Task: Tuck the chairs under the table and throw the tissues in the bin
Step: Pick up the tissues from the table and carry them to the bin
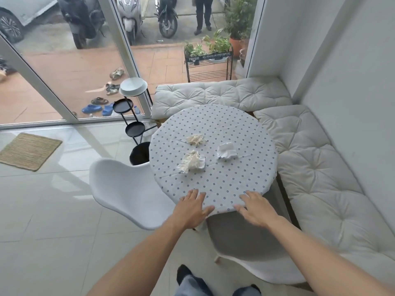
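A round table (235,178) with a white, blue-dotted cloth stands in the middle. Three crumpled tissues lie on it: a beige one (196,139) at the far left, a cream one (193,162) nearer me, and a white one (227,151) to the right. My left hand (192,208) and my right hand (255,207) hover flat over the table's near edge, fingers spread, holding nothing. One white shell chair (126,189) stands at the table's left. Another white chair (252,248) with a grey seat stands at the near side, partly under the table. A black bin (139,153) sits on the floor left of the table.
White cushioned benches (320,167) wrap the table's far and right sides against the wall. A black tiered stand (130,116) with a white bowl stands by the glass door. A woven mat (28,150) lies on the tiled floor at the left. My feet show at the bottom.
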`<state>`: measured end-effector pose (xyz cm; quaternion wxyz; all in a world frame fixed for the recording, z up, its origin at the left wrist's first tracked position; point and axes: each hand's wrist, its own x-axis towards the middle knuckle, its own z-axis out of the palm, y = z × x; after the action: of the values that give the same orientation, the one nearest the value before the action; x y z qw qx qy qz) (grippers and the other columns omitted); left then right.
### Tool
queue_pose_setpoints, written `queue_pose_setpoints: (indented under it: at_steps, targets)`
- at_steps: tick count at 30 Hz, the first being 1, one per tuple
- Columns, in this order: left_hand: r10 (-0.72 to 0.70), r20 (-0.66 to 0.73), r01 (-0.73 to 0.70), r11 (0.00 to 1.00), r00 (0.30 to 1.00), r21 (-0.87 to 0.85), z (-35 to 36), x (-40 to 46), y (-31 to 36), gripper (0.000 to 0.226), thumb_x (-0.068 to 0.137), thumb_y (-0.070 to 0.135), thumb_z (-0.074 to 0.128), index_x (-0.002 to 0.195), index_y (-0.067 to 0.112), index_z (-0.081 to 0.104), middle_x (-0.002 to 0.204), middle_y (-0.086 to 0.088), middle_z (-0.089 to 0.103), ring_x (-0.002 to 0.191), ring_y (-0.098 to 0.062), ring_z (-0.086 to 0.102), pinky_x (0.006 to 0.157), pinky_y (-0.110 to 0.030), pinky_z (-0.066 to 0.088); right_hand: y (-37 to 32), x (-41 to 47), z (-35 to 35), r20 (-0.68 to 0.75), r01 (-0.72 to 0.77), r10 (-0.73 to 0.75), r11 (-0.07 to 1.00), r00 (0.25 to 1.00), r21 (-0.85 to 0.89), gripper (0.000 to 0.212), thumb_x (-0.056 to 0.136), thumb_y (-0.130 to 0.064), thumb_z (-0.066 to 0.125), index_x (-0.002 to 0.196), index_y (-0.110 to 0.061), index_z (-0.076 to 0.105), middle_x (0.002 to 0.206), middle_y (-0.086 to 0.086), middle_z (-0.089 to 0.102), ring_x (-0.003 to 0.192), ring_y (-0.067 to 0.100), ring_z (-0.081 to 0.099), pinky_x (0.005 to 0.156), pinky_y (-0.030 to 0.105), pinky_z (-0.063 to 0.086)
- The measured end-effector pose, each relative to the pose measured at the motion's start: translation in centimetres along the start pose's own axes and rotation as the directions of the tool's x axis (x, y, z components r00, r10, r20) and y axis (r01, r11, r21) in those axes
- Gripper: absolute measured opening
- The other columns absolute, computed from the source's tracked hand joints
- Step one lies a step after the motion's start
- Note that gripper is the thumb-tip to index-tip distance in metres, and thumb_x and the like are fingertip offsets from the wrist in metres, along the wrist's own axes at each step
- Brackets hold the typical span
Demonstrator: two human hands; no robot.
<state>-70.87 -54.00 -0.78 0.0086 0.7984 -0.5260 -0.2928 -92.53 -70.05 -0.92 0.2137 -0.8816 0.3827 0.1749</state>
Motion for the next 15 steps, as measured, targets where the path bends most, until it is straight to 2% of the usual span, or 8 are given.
queue_pose_setpoints:
  at_steps: [7, 15]
  targets:
    - [-0.017, -0.039, 0.017, 1.000, 0.999, 0.018, -4.4, 0.2, -7.9, 0.078, 0.100, 0.072, 0.029, 0.161, 0.022, 0.021, 0.172, -0.010, 0.012, 0.159, -0.028, 0.005, 0.126, -0.052, 0.015, -6.9, 2.8, -0.4, -0.021, -0.015, 0.016, 0.999, 1.000, 0.048, 0.067, 0.101, -0.064, 0.033, 0.155, -0.024, 0.035, 0.168, 0.008, 0.023, 0.155, 0.026, 0.015, 0.123, 0.050, 0.021]
    - [-0.023, -0.090, 0.027, 0.999, 0.996, 0.042, -7.6, 1.0, -12.6, 0.079, 0.101, 0.071, 0.030, 0.162, 0.023, 0.018, 0.172, -0.012, 0.012, 0.158, -0.031, 0.007, 0.126, -0.053, 0.016, -10.1, 5.2, -2.3, -0.020, -0.009, 0.009, 1.000, 1.000, 0.021, 0.066, 0.102, -0.062, 0.034, 0.156, -0.024, 0.033, 0.169, 0.009, 0.020, 0.156, 0.026, 0.013, 0.124, 0.051, 0.019]
